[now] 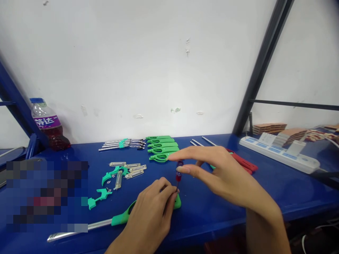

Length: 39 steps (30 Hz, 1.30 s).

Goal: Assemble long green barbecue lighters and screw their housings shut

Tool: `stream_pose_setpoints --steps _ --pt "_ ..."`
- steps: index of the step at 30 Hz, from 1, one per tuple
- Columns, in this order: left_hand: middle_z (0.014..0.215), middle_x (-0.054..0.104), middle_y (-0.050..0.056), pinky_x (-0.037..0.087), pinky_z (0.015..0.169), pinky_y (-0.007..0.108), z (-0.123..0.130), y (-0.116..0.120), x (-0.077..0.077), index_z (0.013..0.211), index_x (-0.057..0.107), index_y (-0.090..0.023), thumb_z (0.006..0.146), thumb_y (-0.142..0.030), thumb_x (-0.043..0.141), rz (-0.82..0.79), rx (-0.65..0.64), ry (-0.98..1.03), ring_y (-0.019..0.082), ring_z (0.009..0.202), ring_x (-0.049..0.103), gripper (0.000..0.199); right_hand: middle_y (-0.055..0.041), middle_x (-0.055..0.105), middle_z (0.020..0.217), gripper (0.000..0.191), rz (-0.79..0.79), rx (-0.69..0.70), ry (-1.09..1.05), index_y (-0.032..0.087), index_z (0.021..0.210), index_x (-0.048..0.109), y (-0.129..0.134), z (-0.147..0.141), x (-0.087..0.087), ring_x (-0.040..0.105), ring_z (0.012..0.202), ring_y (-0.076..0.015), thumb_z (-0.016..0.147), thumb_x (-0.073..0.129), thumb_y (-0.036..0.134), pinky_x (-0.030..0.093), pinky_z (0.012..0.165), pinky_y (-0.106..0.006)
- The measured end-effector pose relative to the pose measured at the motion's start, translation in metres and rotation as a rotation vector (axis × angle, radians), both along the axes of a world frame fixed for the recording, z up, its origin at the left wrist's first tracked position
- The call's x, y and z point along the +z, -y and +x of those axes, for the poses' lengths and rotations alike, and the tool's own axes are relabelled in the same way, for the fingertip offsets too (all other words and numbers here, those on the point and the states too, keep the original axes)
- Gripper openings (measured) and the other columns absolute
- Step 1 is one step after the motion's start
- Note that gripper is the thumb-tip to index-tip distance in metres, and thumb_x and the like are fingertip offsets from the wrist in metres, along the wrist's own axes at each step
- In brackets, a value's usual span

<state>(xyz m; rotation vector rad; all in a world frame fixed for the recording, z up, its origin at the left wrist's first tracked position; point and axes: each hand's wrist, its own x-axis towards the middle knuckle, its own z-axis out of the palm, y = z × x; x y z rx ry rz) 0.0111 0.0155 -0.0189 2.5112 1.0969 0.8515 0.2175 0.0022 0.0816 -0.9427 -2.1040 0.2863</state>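
A green lighter-like tool (120, 219) with a long metal tube lies on the blue table near the front edge. My left hand (152, 208) is closed over its green handle and presses it down, its fingertips beside the shaft of a small screwdriver. That screwdriver (178, 173), with a dark red handle, stands upright, its tip at the handle's right end. Above and to the right is my right hand (212, 169), thumb at the screwdriver's side and index finger stretched over its top. The exact contact of the tip is hidden by my left fingers.
Several green handle shells (162, 145), metal rods (113, 144), clear cartridges (118, 179) and teal pieces (99, 198) lie behind. A bottle (49, 123) stands at the left. A red handle (245, 162) and a white power strip (280, 153) are at the right.
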Motion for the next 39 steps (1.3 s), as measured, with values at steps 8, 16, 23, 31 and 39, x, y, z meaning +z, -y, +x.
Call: stream_pose_setpoints --steps 8,16,23,31,39 --pt "0.104 0.069 0.002 0.049 0.077 0.035 0.001 -0.001 -0.001 0.103 0.069 -0.026 0.109 -0.019 0.044 0.041 0.004 -0.011 0.023 0.091 0.068 0.027 0.0082 0.075 0.091 0.017 0.035 -0.052 -0.015 0.030 0.105 0.079 -0.006 -0.002 -0.002 0.068 0.078 -0.0077 0.091 0.086 0.035 0.050 0.065 -0.018" --pt "0.102 0.068 0.001 0.050 0.079 0.036 0.001 0.000 0.000 0.101 0.069 -0.025 0.109 -0.021 0.044 0.030 -0.005 0.012 0.022 0.091 0.067 0.026 0.0088 0.079 0.093 0.009 0.051 0.046 -0.041 0.029 0.105 0.078 -0.003 -0.001 -0.002 0.071 0.082 -0.0078 0.098 0.078 0.024 0.052 0.076 -0.019" --pt "0.103 0.069 0.001 0.050 0.077 0.034 0.001 0.000 0.000 0.102 0.069 -0.025 0.109 -0.020 0.044 0.018 -0.002 -0.013 0.022 0.091 0.066 0.026 0.0057 0.078 0.096 0.008 0.046 0.030 -0.062 0.029 0.105 0.079 -0.004 -0.002 0.000 0.070 0.083 -0.0104 0.102 0.073 0.032 0.051 0.073 -0.023" --pt "0.103 0.068 0.002 0.050 0.079 0.036 0.002 0.001 0.000 0.101 0.068 -0.024 0.109 -0.018 0.045 0.035 0.000 -0.028 0.023 0.091 0.066 0.025 0.0056 0.075 0.082 0.013 -0.009 0.012 -0.094 0.030 0.108 0.080 -0.007 0.001 -0.001 0.068 0.073 -0.0115 0.095 0.081 0.034 0.051 0.066 -0.024" --pt "0.102 0.067 0.002 0.050 0.079 0.035 0.002 0.002 0.001 0.098 0.066 -0.024 0.110 -0.019 0.044 0.015 -0.001 -0.020 0.022 0.090 0.065 0.026 0.0015 0.081 0.109 0.017 -0.063 0.092 -0.027 0.030 0.112 0.081 -0.004 0.007 -0.001 0.073 0.095 -0.0158 0.106 0.065 0.030 0.054 0.082 -0.028"
